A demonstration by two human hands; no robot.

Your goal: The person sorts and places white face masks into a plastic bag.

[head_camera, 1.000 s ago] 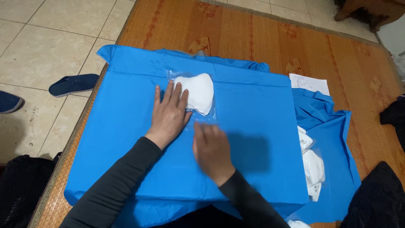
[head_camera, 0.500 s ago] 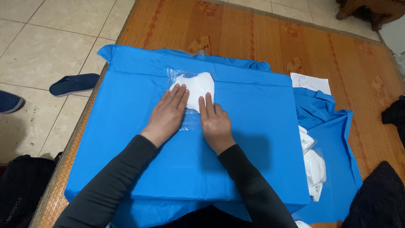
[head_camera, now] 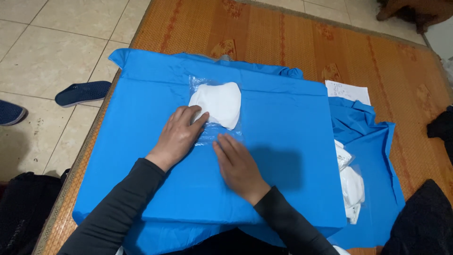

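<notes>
A white folded mask (head_camera: 219, 103) lies in a clear plastic bag (head_camera: 216, 134) on a flat blue cloth (head_camera: 283, 141). My left hand (head_camera: 178, 136) lies flat on the bag's left side, its fingertips touching the white piece's lower left edge. My right hand (head_camera: 238, 163) presses flat, palm down, on the bag's lower edge and the blue cloth just below the white piece. Neither hand grips anything.
The blue cloth rests on a woven orange mat (head_camera: 283, 38). More bagged white pieces (head_camera: 351, 186) lie at the right on crumpled blue fabric, below a white paper sheet (head_camera: 347, 90). Dark blue shoes (head_camera: 82, 92) stand on the tiled floor at left. Black fabric (head_camera: 420, 222) sits lower right.
My right hand slid up beside the left hand onto the bag, then drew back down toward me. The left hand shifted slightly down and left on the bag.
</notes>
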